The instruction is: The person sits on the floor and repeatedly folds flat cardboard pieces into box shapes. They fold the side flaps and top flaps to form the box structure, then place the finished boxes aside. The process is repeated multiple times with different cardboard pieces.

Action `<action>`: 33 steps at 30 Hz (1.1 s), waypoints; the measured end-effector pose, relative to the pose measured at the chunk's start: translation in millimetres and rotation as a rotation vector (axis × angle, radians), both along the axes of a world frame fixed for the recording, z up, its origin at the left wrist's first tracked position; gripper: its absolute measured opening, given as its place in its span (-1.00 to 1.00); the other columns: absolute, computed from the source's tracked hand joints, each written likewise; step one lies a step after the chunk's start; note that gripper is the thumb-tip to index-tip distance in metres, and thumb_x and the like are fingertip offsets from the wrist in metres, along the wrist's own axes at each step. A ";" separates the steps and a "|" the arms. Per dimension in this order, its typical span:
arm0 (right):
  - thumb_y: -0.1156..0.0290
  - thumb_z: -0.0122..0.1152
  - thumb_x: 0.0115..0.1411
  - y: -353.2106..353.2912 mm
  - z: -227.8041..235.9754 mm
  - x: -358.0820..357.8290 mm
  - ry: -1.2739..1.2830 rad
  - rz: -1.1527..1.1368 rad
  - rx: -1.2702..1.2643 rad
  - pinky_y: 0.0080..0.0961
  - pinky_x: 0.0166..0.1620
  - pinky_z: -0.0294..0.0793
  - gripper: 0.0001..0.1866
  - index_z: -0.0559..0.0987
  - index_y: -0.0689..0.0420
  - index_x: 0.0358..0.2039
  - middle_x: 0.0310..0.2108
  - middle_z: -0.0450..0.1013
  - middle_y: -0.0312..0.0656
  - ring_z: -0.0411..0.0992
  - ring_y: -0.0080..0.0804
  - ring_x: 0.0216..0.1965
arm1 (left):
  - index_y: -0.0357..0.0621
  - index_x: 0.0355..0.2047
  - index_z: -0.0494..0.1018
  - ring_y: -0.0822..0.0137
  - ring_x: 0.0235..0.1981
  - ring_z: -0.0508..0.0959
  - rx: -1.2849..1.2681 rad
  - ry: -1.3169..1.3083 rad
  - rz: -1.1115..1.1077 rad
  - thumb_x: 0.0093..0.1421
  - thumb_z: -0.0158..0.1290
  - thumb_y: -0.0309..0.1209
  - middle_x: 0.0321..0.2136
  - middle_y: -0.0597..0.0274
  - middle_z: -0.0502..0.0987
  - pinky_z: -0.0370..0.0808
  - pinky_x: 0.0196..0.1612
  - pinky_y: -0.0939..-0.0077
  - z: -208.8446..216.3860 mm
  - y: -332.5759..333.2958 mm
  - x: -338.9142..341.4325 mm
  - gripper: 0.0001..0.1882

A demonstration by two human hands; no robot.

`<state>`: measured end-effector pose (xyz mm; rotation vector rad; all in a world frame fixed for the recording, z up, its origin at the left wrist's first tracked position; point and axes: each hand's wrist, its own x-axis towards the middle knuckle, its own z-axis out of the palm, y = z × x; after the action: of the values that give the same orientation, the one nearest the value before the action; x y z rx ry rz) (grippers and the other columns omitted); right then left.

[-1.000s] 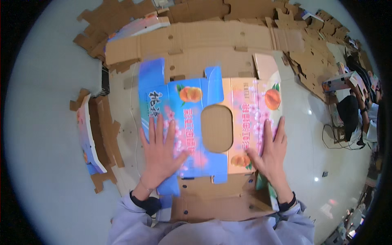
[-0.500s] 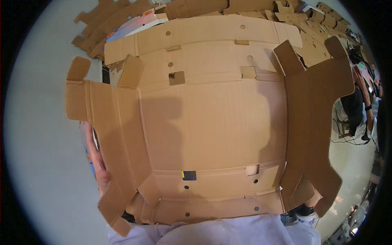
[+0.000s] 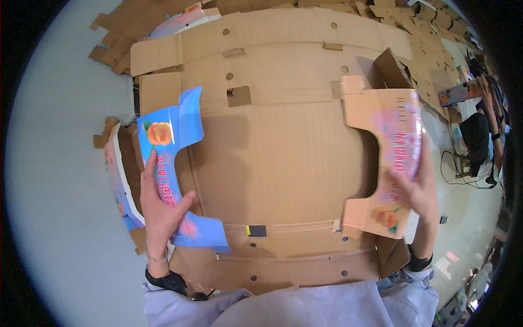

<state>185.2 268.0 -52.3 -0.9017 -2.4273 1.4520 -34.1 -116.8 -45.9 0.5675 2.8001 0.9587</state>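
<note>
A large open cardboard carton (image 3: pixel 283 163) lies in front of me, brown inside, with punched round holes and rectangular slots. Its left side flap (image 3: pixel 188 226) is folded inward, showing a blue printed face with a peach picture. My left hand (image 3: pixel 163 212) rests on that flap, thumb and fingers apart. On the opposite side, the right flap (image 3: pixel 381 109) also leans inward, with a pale orange and pink printed face. My right hand (image 3: pixel 417 188) presses on it, thumb spread over the print and fingers along the outer edge, slightly blurred.
Flattened brown cardboard pieces (image 3: pixel 120 32) are piled behind the carton, and more cardboard (image 3: pixel 436 76) lies at the far right. A printed box (image 3: pixel 122 174) stands beyond the left side. Another person's arm (image 3: pixel 486 98) is near a printed carton piece (image 3: pixel 460 92). A black cable (image 3: pixel 455 169) trails on the floor.
Both side flaps have turned from leaning outward, brown side up, to folded inward, print showing. My hands, mostly hidden by the flaps before, now show on top of them.
</note>
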 end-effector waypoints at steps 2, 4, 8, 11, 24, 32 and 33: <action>0.44 0.32 -0.06 28.8 -12.2 19.9 0.216 -0.162 -0.215 -0.41 0.05 0.38 -0.07 0.03 0.27 0.28 0.04 0.36 -0.01 0.39 -0.28 0.04 | -0.16 0.25 0.09 0.19 0.12 0.32 0.036 -0.004 0.015 -0.23 0.29 -0.45 0.12 0.02 0.25 0.27 0.18 0.33 -13.2 -11.3 -6.4 -0.02; 0.45 0.32 -0.06 49.5 -38.0 32.2 0.300 -0.249 -0.293 -0.45 0.04 0.39 -0.10 0.07 0.28 0.27 0.00 0.40 -0.04 0.42 -0.33 0.00 | -0.16 0.26 0.09 0.20 0.12 0.32 0.076 -0.007 0.025 -0.22 0.29 -0.45 0.12 0.03 0.25 0.27 0.17 0.33 -33.1 -21.9 -15.3 -0.02; 0.43 0.31 -0.05 64.9 -82.1 45.1 0.292 -0.267 -0.436 -0.48 0.00 0.41 -0.21 0.20 0.33 0.19 -0.06 0.44 -0.08 0.45 -0.39 -0.07 | -0.18 0.26 0.07 0.20 0.13 0.31 0.186 -0.017 -0.011 -0.21 0.30 -0.41 0.13 0.08 0.24 0.25 0.18 0.32 -54.9 -22.9 -23.5 0.00; 0.41 0.32 -0.05 67.4 -82.6 52.2 0.330 -0.255 -0.464 -0.51 -0.02 0.42 -0.28 0.28 0.36 0.12 -0.07 0.45 -0.08 0.45 -0.41 -0.09 | -0.20 0.27 0.04 0.20 0.17 0.26 0.265 -0.064 -0.036 -0.19 0.31 -0.33 0.16 0.10 0.20 0.18 0.22 0.32 -64.7 -32.0 -28.2 0.02; 0.45 0.31 -0.02 -97.2 -26.3 175.6 -0.193 -0.258 -0.671 -0.44 -0.02 0.38 -0.54 0.46 0.30 -0.08 -0.12 0.47 -0.12 0.42 -0.34 -0.09 | -0.21 0.30 -0.06 0.18 0.27 0.14 0.535 -0.016 0.063 -0.09 0.22 -0.40 0.26 0.17 0.06 0.07 0.28 0.32 -62.2 -64.1 2.6 -0.02; 0.42 0.26 0.08 -176.2 -49.6 81.3 0.099 0.571 -0.777 -0.39 0.05 0.31 -0.56 0.44 0.26 -0.02 -0.04 0.41 -0.12 0.34 -0.32 -0.01 | -0.17 0.29 -0.01 0.19 0.26 0.12 0.556 0.023 0.222 -0.03 0.05 -0.63 0.26 0.19 0.05 0.13 0.23 0.39 -33.8 -31.1 28.5 -0.16; 0.42 0.26 0.08 -188.6 -47.8 72.3 0.106 0.571 -0.775 -0.39 0.05 0.31 -0.56 0.44 0.26 -0.02 -0.04 0.41 -0.12 0.34 -0.32 -0.01 | -0.17 0.29 -0.01 0.19 0.26 0.12 0.556 0.028 0.217 -0.03 0.05 -0.63 0.26 0.19 0.05 0.13 0.23 0.39 -30.0 -28.7 32.6 -0.16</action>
<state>257.4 79.5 -100.1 -0.1767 -2.1184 2.6522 -1.5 -145.5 -75.9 0.3295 2.6395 1.8078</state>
